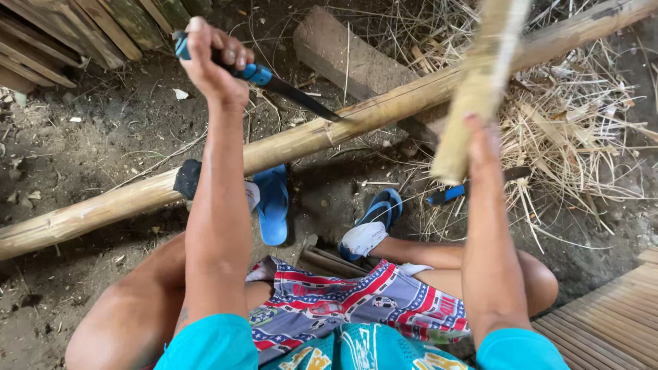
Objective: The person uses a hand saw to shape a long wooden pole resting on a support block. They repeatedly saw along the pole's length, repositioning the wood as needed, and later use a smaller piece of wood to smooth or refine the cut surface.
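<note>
Two bare hands work over a long pale bamboo pole (301, 140) that lies slantwise across the dirt, from the left edge up to the top right corner, where it is cut off. At the left, the left hand (212, 58) is raised, fingers clamped round the blue handle of a dark-bladed knife (274, 85); its tip touches or nearly touches the pole, I cannot tell which. Below, blue rubber sandals (274, 205) rest just under the pole, one foot partly hidden by the left forearm. To the right, the right hand (483, 147) grips a short split length of bamboo (473, 89), blurred and cut off at the top; its fingers are hidden behind it. A second blue-handled blade (473, 186) lies half hidden behind that wrist, in dry straw (576, 130). Open dirt lies at the left.
</note>
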